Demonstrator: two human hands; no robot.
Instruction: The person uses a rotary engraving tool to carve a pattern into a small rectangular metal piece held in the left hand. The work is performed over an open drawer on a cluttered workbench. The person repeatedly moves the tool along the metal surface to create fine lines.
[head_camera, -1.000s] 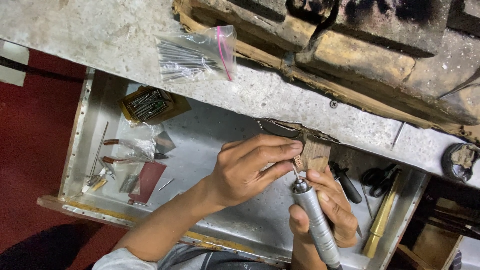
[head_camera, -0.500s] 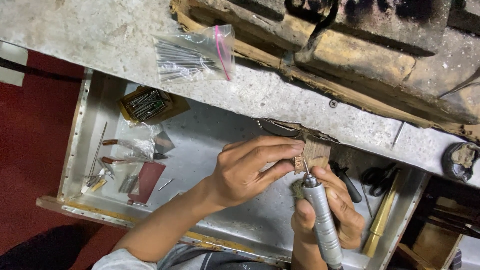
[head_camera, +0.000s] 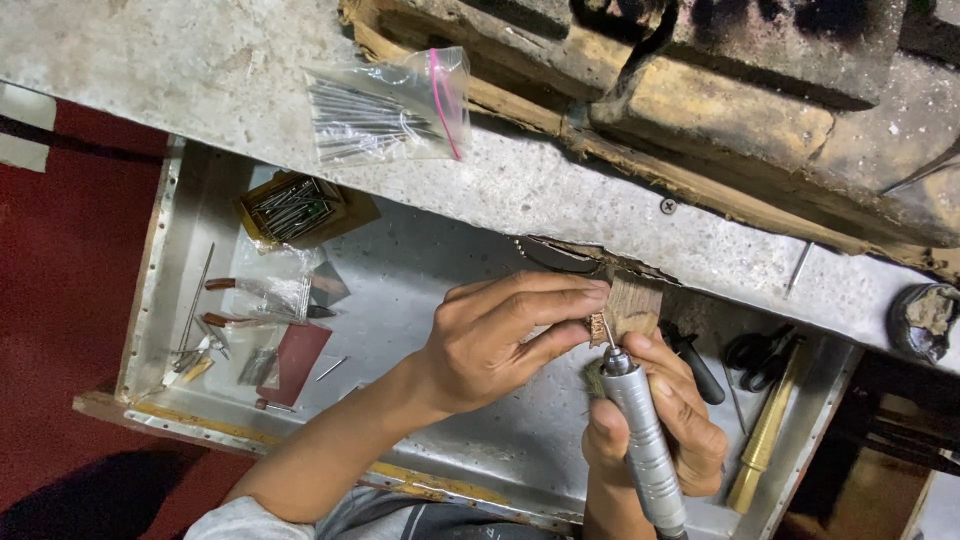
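Barely shifted since earlier: right hand (head_camera: 655, 415) still wrapped around grey rotary handpiece (head_camera: 640, 440), bit against small workpiece (head_camera: 600, 328) pinched in left hand (head_camera: 500, 335) fingertips, at wooden peg (head_camera: 635, 305) above metal drawer (head_camera: 420, 270).

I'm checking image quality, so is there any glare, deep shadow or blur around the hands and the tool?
Head view: left hand, right hand and silver rotary tool are sharp and evenly lit; plastic bag shows mild glare; lower-left corner falls into dark shadow.
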